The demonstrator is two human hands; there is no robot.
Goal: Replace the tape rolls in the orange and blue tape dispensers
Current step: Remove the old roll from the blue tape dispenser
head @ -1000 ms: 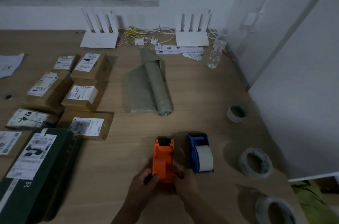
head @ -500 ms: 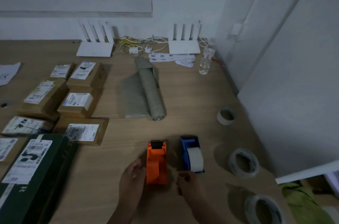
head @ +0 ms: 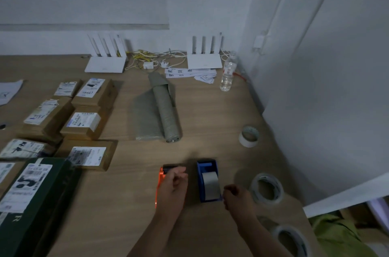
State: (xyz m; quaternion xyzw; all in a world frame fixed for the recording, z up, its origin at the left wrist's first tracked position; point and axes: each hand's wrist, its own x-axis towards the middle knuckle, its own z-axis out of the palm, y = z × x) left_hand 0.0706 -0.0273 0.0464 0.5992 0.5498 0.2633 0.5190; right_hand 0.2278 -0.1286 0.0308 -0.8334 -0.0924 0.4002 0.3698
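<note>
Landmark: blue dispenser (head: pixel 206 169), flat on the table (head: pixel 210 122), with a pale tape roll (head: pixel 210 186) seated in it.
Orange dispenser (head: pixel 159 183): just left of the blue dispenser and parallel to it, mostly hidden under a hand.
Left hand (head: pixel 171 188): laid over the orange dispenser, fingers curled round its top. Reads as a hold.
Right hand (head: pixel 236 195): at the blue dispenser's near right corner, fingers curled. Cannot tell whether it touches or pinches anything.
Step (judged): early, working on the orange dispenser. Whether it carries a roll is hidden.
Next calls for: one hand steadying the body, the other freeing the spool, then fetching a spare.
Spares: clear roll (head: pixel 266 189) just right of the blue dispenser. Second clear roll (head: pixel 291 240) nearer and right. Small white roll (head: pixel 249 137) beyond and right.
In the way: nothing between hands and spares. Grey rolled sheet (head: pixel 166 113) lies beyond, parcels (head: pixel 88 122) well left.
</note>
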